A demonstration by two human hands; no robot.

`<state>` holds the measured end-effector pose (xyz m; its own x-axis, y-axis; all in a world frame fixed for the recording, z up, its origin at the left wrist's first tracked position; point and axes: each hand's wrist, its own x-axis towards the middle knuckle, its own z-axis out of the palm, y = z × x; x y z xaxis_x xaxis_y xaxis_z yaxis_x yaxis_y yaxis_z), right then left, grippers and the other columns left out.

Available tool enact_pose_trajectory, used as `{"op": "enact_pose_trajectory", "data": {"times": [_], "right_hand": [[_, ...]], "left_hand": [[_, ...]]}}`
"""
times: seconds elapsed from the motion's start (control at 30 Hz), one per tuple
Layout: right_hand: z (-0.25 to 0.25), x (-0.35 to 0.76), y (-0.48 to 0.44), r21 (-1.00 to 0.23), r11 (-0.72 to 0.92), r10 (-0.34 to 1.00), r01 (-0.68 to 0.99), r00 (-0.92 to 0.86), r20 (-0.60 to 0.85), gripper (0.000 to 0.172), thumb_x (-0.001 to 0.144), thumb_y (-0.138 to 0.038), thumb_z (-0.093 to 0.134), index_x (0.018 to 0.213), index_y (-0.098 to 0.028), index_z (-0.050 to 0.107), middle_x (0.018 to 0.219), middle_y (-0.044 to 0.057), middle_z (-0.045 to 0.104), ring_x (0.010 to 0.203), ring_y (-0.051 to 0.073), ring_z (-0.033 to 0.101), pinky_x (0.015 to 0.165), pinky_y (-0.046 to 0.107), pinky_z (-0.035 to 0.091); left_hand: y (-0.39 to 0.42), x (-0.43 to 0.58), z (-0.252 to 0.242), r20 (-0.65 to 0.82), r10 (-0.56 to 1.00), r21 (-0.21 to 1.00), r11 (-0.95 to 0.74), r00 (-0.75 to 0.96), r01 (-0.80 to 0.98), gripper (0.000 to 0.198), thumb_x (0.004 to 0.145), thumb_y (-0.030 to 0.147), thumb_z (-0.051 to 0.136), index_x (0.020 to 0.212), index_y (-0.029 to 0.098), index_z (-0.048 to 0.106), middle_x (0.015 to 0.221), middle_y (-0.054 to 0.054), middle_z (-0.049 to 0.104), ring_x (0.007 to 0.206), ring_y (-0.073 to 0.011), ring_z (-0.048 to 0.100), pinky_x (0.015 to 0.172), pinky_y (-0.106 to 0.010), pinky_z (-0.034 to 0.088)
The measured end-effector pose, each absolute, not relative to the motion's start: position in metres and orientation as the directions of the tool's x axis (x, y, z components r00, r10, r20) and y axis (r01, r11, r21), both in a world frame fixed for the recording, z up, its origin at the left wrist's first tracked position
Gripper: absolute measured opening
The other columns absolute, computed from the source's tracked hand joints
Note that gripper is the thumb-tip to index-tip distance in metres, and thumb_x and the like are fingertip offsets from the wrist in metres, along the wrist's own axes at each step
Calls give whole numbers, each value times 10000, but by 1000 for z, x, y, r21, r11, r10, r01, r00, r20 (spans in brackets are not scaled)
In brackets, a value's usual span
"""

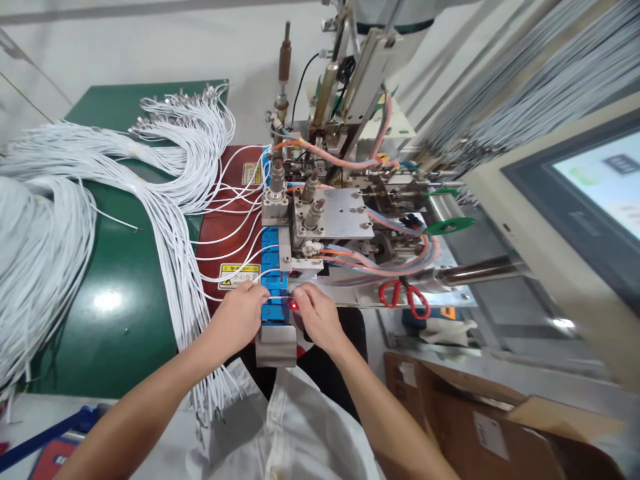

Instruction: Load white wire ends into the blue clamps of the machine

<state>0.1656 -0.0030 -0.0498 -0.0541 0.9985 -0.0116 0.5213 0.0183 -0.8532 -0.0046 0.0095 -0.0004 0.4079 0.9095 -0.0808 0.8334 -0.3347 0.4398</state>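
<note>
A white cable [277, 297] lies across the blue clamp blocks [271, 260] at the near end of the machine [333, 213]. My left hand [244, 312] pinches this cable on the left side of the blocks. On the right side, my right hand [316, 313] is closed at the cable's end, beside a small glowing red light [293, 305]. The fingertips hide the very tip of the cable. Several more white cables [235, 230] run from the blocks over the red-brown plate to a large bundle [165, 220] at the left.
The bundle and another coil of cables [45, 267] lie on a green table [117, 333]. Red-handled scissors [406, 298] and a green-rimmed spool [447, 212] are at the machine's right. A screen [595, 173] juts in at right, above cardboard boxes [465, 413].
</note>
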Motion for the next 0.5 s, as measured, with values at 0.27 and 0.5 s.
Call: {"op": "enact_pose_trajectory", "data": {"times": [0.27,0.5], "right_hand": [[-63,148,-5,-875,-29,995,484,100,23,330,860,-315,353,547,-210,355,538,-39,400,520,117,398,521,236,308],[-59,165,-6,-937,-155,952,314,300,-57,331,836,-433,404,655,-180,516,587,-17,510,593,139,482,590,254,369]], "left_hand": [[0,1,10,-99,895,211,-409,436,888,242,809,59,404,893,136,617,825,-93,605,795,-229,558,732,-353,454],[-4,-20,-4,102,771,152,-637,629,756,325,830,35,396,1124,66,529,1062,-140,603,961,-235,536,873,-381,429]]}}
